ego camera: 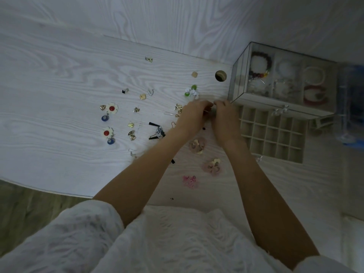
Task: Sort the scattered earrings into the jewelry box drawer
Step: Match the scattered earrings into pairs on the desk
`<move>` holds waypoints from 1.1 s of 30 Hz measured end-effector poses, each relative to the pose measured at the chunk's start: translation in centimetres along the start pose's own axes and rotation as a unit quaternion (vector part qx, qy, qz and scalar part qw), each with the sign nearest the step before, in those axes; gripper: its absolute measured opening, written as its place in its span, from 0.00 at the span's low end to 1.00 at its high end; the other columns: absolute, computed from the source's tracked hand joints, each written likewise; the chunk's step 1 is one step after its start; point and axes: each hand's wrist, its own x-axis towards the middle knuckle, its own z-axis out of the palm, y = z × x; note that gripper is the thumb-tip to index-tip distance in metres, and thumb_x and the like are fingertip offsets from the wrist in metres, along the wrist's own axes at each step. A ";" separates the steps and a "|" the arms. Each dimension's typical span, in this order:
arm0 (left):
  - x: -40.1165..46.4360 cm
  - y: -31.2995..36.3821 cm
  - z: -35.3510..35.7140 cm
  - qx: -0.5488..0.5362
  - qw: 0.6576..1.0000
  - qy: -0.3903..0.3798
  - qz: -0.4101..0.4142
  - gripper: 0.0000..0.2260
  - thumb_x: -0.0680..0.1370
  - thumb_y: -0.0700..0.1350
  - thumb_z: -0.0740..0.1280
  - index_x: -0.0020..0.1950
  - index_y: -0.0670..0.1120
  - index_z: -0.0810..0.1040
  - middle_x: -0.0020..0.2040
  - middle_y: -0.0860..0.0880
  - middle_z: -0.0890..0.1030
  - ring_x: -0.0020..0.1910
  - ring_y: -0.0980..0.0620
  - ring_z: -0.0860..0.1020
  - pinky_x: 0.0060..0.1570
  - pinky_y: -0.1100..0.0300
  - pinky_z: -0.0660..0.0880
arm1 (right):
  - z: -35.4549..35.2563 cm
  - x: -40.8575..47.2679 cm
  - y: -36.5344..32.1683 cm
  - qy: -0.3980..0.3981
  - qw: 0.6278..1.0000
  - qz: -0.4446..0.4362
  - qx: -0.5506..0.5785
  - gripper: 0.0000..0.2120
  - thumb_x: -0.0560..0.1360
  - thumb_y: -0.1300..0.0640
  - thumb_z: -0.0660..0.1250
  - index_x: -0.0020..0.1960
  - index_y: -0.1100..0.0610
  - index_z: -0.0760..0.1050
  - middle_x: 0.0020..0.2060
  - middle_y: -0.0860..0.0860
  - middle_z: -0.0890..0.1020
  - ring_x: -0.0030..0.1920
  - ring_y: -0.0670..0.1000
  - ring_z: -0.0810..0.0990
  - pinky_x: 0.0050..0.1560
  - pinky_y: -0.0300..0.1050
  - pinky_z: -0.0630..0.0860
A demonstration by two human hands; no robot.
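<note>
Both hands meet just left of the open drawer (pixel 271 133). The left hand (pixel 194 115) and right hand (pixel 224 117) have curled fingers; what they pinch cannot be discerned. Earrings (pixel 110 120) lie scattered across the table (pixel 59 75).

Beyond the hands, a round cable hole (pixel 220 75) is cut through the pale wood-grain desk (pixel 59 79), and a matching wood-grain panel (pixel 157 18) rises behind it. Far to the right of the hands, a blurred blue and clear object (pixel 352 107) stands at the frame's edge. Below and left of the forearms, a strip of greenish floor (pixel 25 209) shows past the desk's edge, beside a white textured garment (pixel 167 239).
</note>
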 end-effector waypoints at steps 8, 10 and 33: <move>-4.4 -2.8 -4.8 0.025 0.992 0.125 -0.007 0.09 0.78 0.45 0.64 0.56 0.47 0.79 0.48 0.52 0.82 0.44 0.56 0.75 0.41 0.63 0.68 | -1.1 -1.6 -0.5 0.036 0.991 -0.068 0.113 0.14 0.74 0.66 0.62 0.58 0.62 0.75 0.53 0.58 0.78 0.50 0.55 0.78 0.51 0.47 0.76; -5.3 -5.0 -6.2 0.076 0.988 0.132 -0.014 0.09 0.77 0.45 0.64 0.56 0.48 0.78 0.49 0.51 0.82 0.48 0.50 0.75 0.43 0.61 0.67 | -0.9 -2.2 -1.0 0.030 0.987 -0.077 0.134 0.12 0.74 0.65 0.63 0.57 0.61 0.77 0.51 0.57 0.79 0.50 0.54 0.77 0.51 0.46 0.75; -8.4 -10.0 -8.5 0.148 0.985 0.056 -0.072 0.04 0.73 0.42 0.68 0.46 0.44 0.79 0.44 0.43 0.79 0.45 0.41 0.74 0.42 0.54 0.71 | 2.7 -0.8 -4.4 0.031 0.992 -0.083 0.087 0.15 0.73 0.69 0.61 0.58 0.61 0.76 0.53 0.58 0.77 0.53 0.57 0.74 0.49 0.43 0.68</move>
